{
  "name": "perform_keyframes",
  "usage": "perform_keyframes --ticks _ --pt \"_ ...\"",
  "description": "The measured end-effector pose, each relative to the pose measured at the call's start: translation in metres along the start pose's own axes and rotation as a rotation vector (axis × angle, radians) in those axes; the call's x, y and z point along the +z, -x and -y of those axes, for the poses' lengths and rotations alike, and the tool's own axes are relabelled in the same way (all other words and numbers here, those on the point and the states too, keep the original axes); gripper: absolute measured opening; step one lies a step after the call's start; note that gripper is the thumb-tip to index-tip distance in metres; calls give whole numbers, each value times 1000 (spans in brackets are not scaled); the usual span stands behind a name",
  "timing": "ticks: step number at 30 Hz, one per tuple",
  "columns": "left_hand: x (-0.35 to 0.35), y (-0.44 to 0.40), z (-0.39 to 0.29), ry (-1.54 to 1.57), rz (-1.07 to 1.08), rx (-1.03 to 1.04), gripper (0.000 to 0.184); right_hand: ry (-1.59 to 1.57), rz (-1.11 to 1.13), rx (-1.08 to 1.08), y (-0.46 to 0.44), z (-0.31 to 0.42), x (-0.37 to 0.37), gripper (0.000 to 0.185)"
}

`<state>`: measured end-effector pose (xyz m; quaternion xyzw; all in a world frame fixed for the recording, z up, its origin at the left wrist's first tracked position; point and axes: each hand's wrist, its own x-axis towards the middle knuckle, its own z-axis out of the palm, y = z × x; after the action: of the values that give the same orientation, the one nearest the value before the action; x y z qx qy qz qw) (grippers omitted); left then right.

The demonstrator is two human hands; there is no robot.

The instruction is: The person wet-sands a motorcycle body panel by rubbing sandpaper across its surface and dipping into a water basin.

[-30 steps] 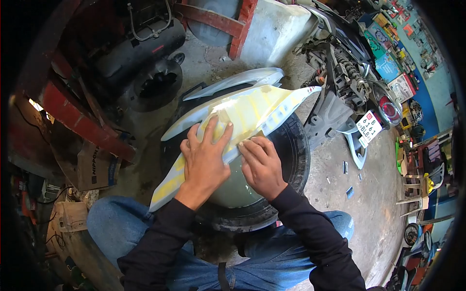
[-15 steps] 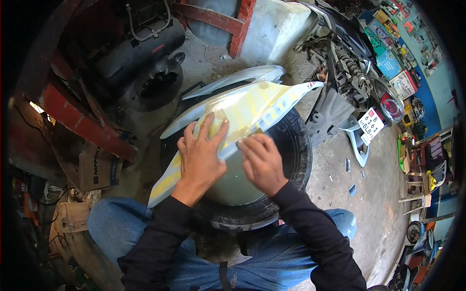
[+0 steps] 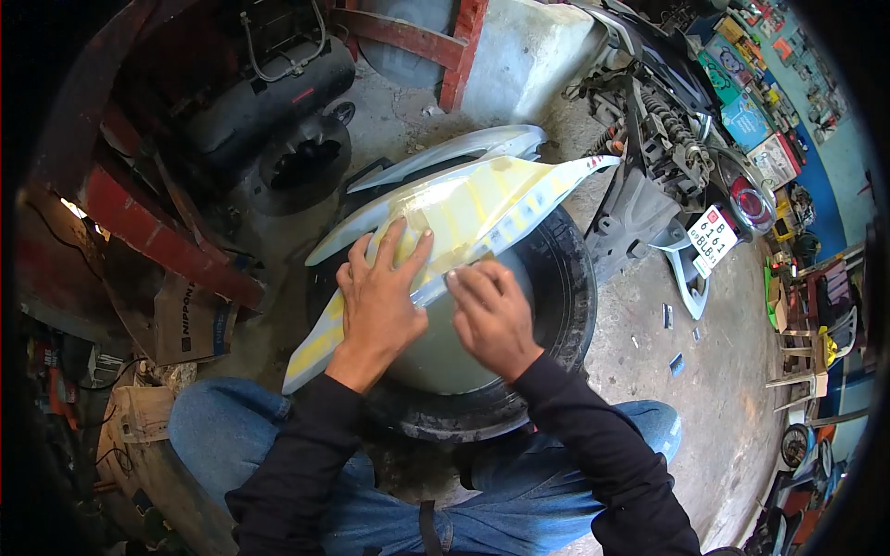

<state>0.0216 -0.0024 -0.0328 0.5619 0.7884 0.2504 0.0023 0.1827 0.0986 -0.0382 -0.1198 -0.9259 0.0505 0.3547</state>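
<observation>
A wet, curved body panel (image 3: 482, 199), white with yellow patches, lies across a round black tub (image 3: 579, 306) that holds cloudy water (image 3: 445, 347). My left hand (image 3: 378, 301) rests on the panel's near side with its fingers spread. At the panel's lower edge, my right hand (image 3: 491, 310) has its fingers bent together around a small brownish sheet, of which only an edge shows at the fingertips. Behind this panel is a second pale panel (image 3: 445, 157).
A partly stripped motorcycle (image 3: 667, 148) with a number plate (image 3: 711, 241) stands at the right. A black tank (image 3: 278, 102), red metal frame (image 3: 148, 218) and cardboard box (image 3: 190, 320) are at the left. Small blue packets (image 3: 677, 363) lie on the floor.
My right hand has moved slightly left and down along the panel's lower edge. My left hand has shifted a little left, still spread on the panel.
</observation>
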Motion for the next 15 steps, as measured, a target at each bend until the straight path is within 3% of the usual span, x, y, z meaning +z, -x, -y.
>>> perform_keyframes --ticks 3,8,11,15 --pt "-2 -1 -4 -8 -13 5 87 112 3 122 -12 -26 -7 44" --pt "-3 -1 -5 10 0 -3 86 -8 22 54 -4 -1 -3 41" --pt "-4 1 -4 11 3 -14 86 157 -39 162 -13 -24 -14 39" --pt "-3 0 -3 12 -9 -10 86 9 54 68 -1 4 -10 39"
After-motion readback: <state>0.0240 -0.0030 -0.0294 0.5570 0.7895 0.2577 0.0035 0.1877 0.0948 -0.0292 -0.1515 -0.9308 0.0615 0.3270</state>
